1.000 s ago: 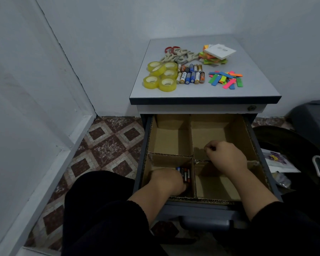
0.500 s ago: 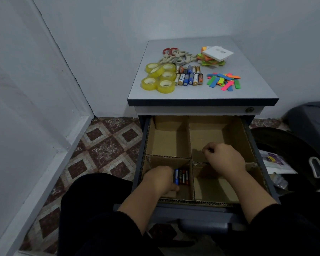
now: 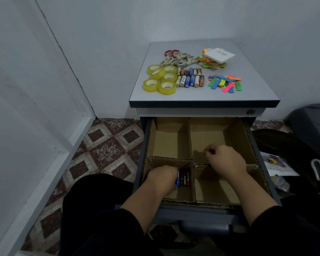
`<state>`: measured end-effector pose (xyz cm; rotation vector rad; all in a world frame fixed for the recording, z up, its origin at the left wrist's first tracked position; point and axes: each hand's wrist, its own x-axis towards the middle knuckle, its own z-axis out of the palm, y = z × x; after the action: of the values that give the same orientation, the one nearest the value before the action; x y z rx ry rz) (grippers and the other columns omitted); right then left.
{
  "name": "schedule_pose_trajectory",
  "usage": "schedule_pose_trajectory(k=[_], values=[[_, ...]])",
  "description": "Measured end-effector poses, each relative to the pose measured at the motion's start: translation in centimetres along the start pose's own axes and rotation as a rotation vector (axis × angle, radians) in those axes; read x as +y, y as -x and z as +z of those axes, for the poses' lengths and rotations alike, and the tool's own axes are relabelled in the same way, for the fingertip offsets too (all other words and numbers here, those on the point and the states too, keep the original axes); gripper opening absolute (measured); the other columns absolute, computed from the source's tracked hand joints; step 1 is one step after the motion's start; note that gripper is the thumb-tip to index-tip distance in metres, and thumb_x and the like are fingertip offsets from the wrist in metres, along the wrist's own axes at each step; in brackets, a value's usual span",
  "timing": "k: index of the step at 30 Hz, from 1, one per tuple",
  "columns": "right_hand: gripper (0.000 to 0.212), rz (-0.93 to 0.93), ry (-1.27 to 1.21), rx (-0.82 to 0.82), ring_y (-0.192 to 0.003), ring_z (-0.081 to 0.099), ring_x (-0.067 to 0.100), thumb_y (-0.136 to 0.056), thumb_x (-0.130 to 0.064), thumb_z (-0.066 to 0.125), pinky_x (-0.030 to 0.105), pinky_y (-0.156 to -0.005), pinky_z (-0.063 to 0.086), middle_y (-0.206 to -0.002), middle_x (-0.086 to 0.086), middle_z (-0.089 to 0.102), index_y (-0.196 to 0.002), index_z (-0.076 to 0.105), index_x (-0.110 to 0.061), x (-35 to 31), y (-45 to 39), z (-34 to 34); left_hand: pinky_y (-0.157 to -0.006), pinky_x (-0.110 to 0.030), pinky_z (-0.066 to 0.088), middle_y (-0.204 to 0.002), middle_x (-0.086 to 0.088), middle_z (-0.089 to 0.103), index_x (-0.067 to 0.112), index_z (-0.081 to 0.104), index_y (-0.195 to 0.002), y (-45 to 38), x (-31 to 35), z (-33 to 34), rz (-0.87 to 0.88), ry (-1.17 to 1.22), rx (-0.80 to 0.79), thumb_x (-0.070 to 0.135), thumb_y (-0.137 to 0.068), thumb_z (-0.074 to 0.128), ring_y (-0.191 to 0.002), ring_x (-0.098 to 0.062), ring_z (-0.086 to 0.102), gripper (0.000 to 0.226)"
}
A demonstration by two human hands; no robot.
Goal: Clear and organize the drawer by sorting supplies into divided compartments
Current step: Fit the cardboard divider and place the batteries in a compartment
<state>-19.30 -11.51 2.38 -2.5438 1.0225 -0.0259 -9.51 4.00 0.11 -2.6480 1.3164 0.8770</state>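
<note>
The open drawer (image 3: pixel 255 145) holds a cardboard divider (image 3: pixel 189 141) that makes four compartments. My left hand (image 3: pixel 163 179) is down in the front-left compartment, its fingers curled against a small bunch of batteries (image 3: pixel 184 179) there. My right hand (image 3: pixel 226 159) rests over the cross wall between the two right compartments, fingers curled, with nothing visible in them. On the cabinet top (image 3: pixel 192 97) lie yellow tape rolls (image 3: pixel 160 79), more batteries (image 3: pixel 190 78), scissors (image 3: pixel 177 59), a sticky-note stack (image 3: pixel 215 58) and coloured strips (image 3: pixel 224 83).
A white wall and a door frame stand on the left above the patterned tile floor (image 3: pixel 107 150). A dark bin with a white handle (image 3: pixel 318 169) and papers (image 3: pixel 273 161) sit right of the drawer. My dark-clothed knees fill the bottom of the view.
My left hand has eased slightly left in the front-left compartment, so more of the batteries show. My right hand has stayed on the divider.
</note>
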Motion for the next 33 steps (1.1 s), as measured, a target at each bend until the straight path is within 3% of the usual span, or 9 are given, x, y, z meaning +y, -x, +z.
schedule_pose_trajectory(k=[5,14,20,25,29,31,33], values=[[0.024,-0.004,-0.005,0.002,-0.068,0.058,0.011,-0.098,-0.034,0.044,0.032,-0.059,0.054,-0.078,-0.007,0.060,-0.114,0.061,-0.030,0.1,0.1,-0.1,-0.078,-0.036,0.046,-0.120,-0.013,0.058,0.009,0.045,-0.130,0.4,0.0,0.3,0.049,-0.079,0.080,0.019,-0.091,0.058,-0.106,-0.029,0.058,0.043],[0.023,-0.007,0.004,0.017,-0.067,0.057,0.010,-0.098,-0.035,0.044,0.029,-0.057,0.052,-0.078,-0.008,0.059,-0.113,0.061,-0.030,0.2,0.1,0.0,-0.098,-0.037,0.045,-0.129,-0.010,0.055,0.010,0.045,-0.132,-0.2,-0.5,0.2,-0.009,0.039,-0.017,0.019,-0.087,0.066,-0.116,-0.027,0.053,0.052],[0.022,-0.011,-0.053,0.038,-0.068,0.058,0.011,-0.098,-0.034,0.045,0.031,-0.058,0.053,-0.077,-0.009,0.058,-0.111,0.062,-0.029,0.2,0.0,0.1,-0.084,-0.024,0.043,-0.116,-0.009,0.059,0.007,0.058,-0.114,0.8,-1.1,0.1,0.006,0.171,0.073,0.007,-0.092,0.052,-0.107,-0.024,0.056,0.022],[0.021,-0.103,-0.287,0.245,-0.077,0.051,-0.001,-0.097,-0.030,0.051,0.014,-0.062,0.039,-0.090,-0.012,0.057,-0.112,0.064,-0.024,0.4,0.3,0.2,-0.068,-0.021,0.046,-0.078,0.008,0.059,0.019,0.064,-0.075,1.6,-1.2,-1.5,0.045,0.550,0.183,0.007,-0.085,0.055,-0.075,-0.007,0.056,0.018],[0.019,-0.285,-0.284,0.542,-0.091,0.054,0.003,-0.092,-0.016,0.059,0.016,-0.078,0.041,-0.100,-0.001,0.065,-0.108,0.067,-0.013,-0.1,-0.1,-0.9,-0.061,-0.015,0.045,-0.076,0.007,0.063,0.014,0.067,-0.076,3.1,-0.1,-4.3,0.150,0.714,0.209,0.009,-0.086,0.061,-0.066,0.002,0.057,0.013],[0.023,-0.338,-0.274,0.621,-0.098,0.057,0.009,-0.090,-0.012,0.060,0.020,-0.084,0.043,-0.105,0.004,0.066,-0.112,0.067,-0.010,-0.7,-0.8,-1.9,-0.057,-0.012,0.043,-0.077,0.009,0.063,0.019,0.065,-0.077,3.5,0.8,-6.4,0.207,0.788,0.296,0.010,-0.087,0.062,-0.061,0.006,0.056,0.014],[0.027,-0.373,-0.250,0.667,-0.103,0.060,0.017,-0.089,-0.010,0.060,0.023,-0.089,0.042,-0.109,0.007,0.066,-0.115,0.065,-0.007,-1.5,-1.9,-3.0,-0.063,-0.014,0.044,-0.083,0.010,0.063,0.024,0.065,-0.081,2.9,1.9,-8.4,0.237,0.786,0.464,0.012,-0.088,0.061,-0.070,0.005,0.058,0.014]])
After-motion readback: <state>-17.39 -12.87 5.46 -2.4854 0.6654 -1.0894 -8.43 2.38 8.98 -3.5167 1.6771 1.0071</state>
